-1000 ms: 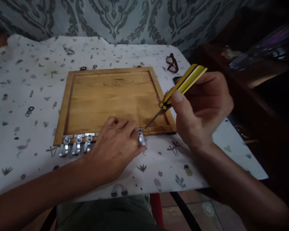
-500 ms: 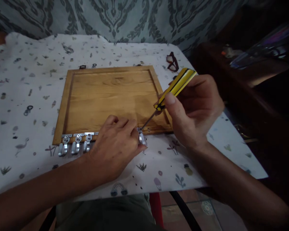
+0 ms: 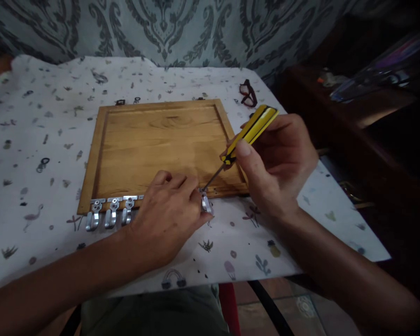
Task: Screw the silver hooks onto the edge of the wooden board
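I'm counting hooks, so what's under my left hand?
Your left hand covers part of the near edge of the wooden panel; a silver hook shows beside its thumb. Whether more hooks sit beneath the palm can't be seen.

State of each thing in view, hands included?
Wooden panel: flat on tablecloth.
Three left hooks: on panel's near edge, screw heads showing.
Right-hand hook: against left hand; fastening unclear.
Screwdriver: tilted, tip down at right-hand hook.
Left hand: curled over near edge, grip hidden.
Right hand: closed around screwdriver.
Glasses: on tablecloth, folding unclear.
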Available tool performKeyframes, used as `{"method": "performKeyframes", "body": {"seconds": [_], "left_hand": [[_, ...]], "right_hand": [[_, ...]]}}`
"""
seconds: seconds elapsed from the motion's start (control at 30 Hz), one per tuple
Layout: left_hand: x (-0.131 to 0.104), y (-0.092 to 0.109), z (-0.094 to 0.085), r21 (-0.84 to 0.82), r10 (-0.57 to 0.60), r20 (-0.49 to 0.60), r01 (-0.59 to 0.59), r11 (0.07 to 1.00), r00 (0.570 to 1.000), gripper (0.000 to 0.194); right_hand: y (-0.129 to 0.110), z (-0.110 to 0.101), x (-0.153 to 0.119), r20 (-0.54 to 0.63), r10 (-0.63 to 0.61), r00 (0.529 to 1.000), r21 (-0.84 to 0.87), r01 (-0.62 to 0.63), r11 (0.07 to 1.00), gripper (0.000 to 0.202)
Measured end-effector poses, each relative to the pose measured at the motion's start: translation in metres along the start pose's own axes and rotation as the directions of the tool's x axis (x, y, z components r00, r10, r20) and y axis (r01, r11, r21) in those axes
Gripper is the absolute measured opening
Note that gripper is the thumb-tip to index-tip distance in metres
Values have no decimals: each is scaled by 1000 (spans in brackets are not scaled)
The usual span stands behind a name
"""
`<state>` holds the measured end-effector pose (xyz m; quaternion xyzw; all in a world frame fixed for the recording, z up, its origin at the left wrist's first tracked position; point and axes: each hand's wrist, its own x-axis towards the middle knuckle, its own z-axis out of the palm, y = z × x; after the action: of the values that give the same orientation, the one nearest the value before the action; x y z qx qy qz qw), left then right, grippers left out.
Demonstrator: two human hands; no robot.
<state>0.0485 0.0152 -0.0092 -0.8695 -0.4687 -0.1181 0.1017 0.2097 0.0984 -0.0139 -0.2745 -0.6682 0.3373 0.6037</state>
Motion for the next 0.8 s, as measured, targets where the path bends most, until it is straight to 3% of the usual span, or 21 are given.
{"method": "performKeyframes", "body": {"seconds": [0.5,0.8], "left_hand": [[1,1,0,-35,-28,-21,27,999,999,31],[2,1,-2,-50,-39,-25,37,998,999,31]], "right_hand": [[-6,-4,-7,35,-59,998,-104,63,993,13],[-4,-8,-7,84,-83,993,-60,88,994,26]]}}
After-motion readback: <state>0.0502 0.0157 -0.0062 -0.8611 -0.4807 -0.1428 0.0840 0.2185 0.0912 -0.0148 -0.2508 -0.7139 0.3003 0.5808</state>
